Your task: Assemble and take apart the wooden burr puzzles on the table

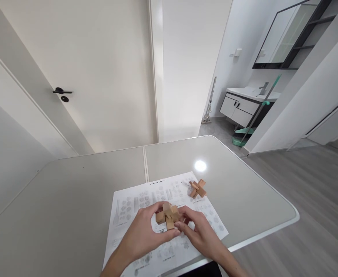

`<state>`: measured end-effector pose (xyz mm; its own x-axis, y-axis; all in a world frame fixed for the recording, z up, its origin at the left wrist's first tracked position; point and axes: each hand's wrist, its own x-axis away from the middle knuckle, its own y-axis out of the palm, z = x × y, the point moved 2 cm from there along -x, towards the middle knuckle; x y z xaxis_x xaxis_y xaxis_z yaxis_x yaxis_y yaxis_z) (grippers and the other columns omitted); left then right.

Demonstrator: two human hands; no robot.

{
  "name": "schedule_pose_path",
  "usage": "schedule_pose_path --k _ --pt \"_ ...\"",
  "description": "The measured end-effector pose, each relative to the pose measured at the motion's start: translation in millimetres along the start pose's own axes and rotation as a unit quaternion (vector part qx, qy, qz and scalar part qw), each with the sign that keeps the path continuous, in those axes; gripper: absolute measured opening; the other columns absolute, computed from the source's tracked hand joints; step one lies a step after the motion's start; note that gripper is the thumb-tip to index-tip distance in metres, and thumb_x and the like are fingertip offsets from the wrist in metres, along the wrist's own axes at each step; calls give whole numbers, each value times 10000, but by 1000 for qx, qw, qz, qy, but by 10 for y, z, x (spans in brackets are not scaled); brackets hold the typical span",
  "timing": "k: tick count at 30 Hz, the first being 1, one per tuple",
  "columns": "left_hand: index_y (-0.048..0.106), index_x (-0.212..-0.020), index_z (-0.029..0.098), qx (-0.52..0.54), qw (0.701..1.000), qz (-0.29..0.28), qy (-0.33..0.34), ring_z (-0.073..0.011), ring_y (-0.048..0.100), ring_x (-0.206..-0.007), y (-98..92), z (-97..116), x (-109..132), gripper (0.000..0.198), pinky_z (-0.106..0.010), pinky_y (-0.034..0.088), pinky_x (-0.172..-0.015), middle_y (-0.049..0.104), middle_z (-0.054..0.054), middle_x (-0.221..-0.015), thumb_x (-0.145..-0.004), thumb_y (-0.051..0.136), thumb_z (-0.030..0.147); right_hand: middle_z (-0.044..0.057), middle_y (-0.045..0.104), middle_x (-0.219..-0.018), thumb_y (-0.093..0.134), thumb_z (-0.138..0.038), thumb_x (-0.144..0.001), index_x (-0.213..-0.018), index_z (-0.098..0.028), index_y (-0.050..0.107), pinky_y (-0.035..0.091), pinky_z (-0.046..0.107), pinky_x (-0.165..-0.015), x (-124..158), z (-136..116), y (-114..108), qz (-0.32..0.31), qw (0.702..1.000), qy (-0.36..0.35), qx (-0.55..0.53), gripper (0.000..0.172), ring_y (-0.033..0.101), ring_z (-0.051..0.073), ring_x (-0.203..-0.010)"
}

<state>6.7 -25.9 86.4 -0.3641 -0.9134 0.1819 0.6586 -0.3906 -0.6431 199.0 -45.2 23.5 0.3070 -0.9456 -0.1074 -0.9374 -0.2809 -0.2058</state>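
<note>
Between both hands, just above the printed sheet, is a wooden burr puzzle [167,215] of interlocking light-brown blocks. My left hand [146,229] curls round its left side, fingers behind and thumb at the front. From the right, my right hand [196,231] pinches the puzzle's right edge with thumb and fingers; some of those fingertips are hidden. A second, cross-shaped wooden puzzle [198,188] lies on the upper right part of the paper sheet [118,200], which carries rows of small grey diagrams. Neither hand touches that second puzzle.
The grey glossy table [85,200] has a seam and a rounded right corner. Beyond it stands a white door [108,69] with a black handle [62,91]. At the back right are a washbasin cabinet [241,104], a mop [211,102] and a green dustpan [238,141].
</note>
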Motion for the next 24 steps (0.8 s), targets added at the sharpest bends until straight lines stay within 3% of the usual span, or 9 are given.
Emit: schedule_pose_path --k 3,6,8,11,13,17,19,22,24 --pt "743 -1050 287 -49 998 -26 -2 -331 690 -1036 31 -95 -37 407 -395 564 -841 756 -29 -1044 -716 815 509 -11 628 -734 593 -440 -1006 -995 -217 644 412 255 -599 -32 42 -2 7 1000 11 -24 229 591 157 -652" --pt "711 -1185 280 -78 997 5 2 -348 685 -1075 103 -308 -107 551 -440 562 -886 749 -59 -1126 -699 835 508 -25 592 -687 584 -490 -1009 -1022 -210 633 431 266 -610 -58 90 21 17 997 19 -73 285 560 147 -618" --pt "670 -1269 267 -105 993 58 4 -365 642 -1183 119 -531 -168 625 -480 538 -967 713 -87 -1252 -714 833 504 -27 581 -681 574 -527 -1007 -1032 -208 627 444 270 -610 -66 127 40 21 993 27 -112 324 538 143 -607" --pt "668 -1249 254 -160 971 168 62 -365 518 -1348 57 -950 -248 548 -520 431 -1123 654 -94 -1364 -783 785 516 -27 571 -682 592 -577 -984 -984 -211 606 443 270 -592 -62 183 52 32 986 43 -158 366 506 133 -587" --pt "660 -1243 262 -184 951 240 61 -361 480 -1376 -27 -1263 -280 507 -531 422 -1131 647 -87 -1364 -820 741 529 -23 580 -697 617 -598 -962 -951 -214 588 436 267 -578 -55 207 50 38 982 52 -179 385 497 127 -582" --pt "677 -1184 220 -230 928 294 12 -394 407 -1414 -169 -1692 -297 498 -576 372 -1160 613 -118 -1381 -799 723 533 -23 582 -695 636 -611 -945 -914 -209 582 428 260 -573 -62 221 48 40 977 64 -198 407 489 120 -581" --pt "660 -1224 197 -233 925 299 -21 -419 363 -1436 -198 -1702 -268 566 -609 347 -1165 564 -145 -1426 -784 717 548 -18 596 -716 640 -612 -942 -920 -206 584 429 260 -573 -78 215 53 37 977 66 -201 410 498 119 -585" --pt "541 -1406 222 -189 940 283 -25 -419 329 -1457 -178 -1408 -178 698 -613 361 -1149 443 -141 -1540 -818 678 573 -15 609 -735 645 -618 -935 -930 -208 577 431 260 -573 -102 188 68 34 977 67 -197 416 506 120 -589" --pt "541 -1394 296 -113 972 203 18 -322 480 -1364 -118 -1064 -118 490 -489 459 -1088 498 -88 -1492 -964 520 530 -23 599 -711 646 -621 -933 -922 -206 577 428 258 -577 -111 153 78 30 980 67 -185 421 494 118 -583"
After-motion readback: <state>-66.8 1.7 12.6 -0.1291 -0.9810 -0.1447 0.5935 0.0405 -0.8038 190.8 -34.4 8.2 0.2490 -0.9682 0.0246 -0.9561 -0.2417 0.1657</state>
